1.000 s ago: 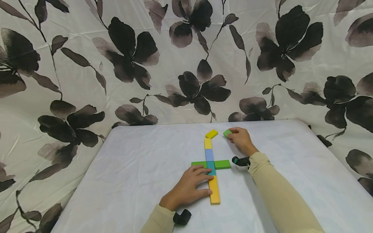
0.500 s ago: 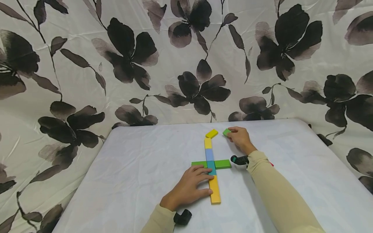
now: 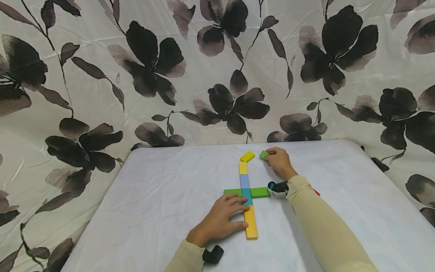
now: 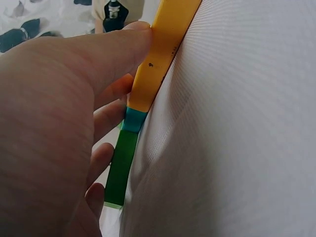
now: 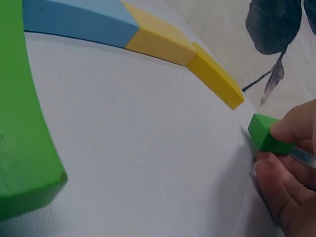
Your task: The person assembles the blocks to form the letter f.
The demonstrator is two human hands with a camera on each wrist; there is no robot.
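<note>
Flat coloured blocks form a cross on the white table. My left hand (image 3: 221, 217) rests with spread fingers over its lower left part. Its thumb touches the long orange block (image 3: 251, 226); other fingertips lie by the teal block (image 3: 247, 194) and the left green block (image 4: 120, 170). Opposite is the right green block (image 3: 260, 192). Above the teal one come a light blue block (image 3: 244, 181), a pale yellow block (image 3: 242, 167) and a slanted bright yellow block (image 3: 247, 156). At the far side my right hand (image 3: 279, 161) pinches a small green block (image 5: 269, 133), apart from the yellow one.
A red piece (image 3: 316, 192) peeks out beside the right sleeve, mostly hidden. Behind the white table (image 3: 163, 196) hangs a flowered cloth (image 3: 200, 102). In the right wrist view a sliver of something blue (image 5: 303, 156) shows among the fingers.
The right hand and its small green block have shifted very slightly left. The red piece has come into sight beside the right sleeve. The left hand stays put on the blocks.
</note>
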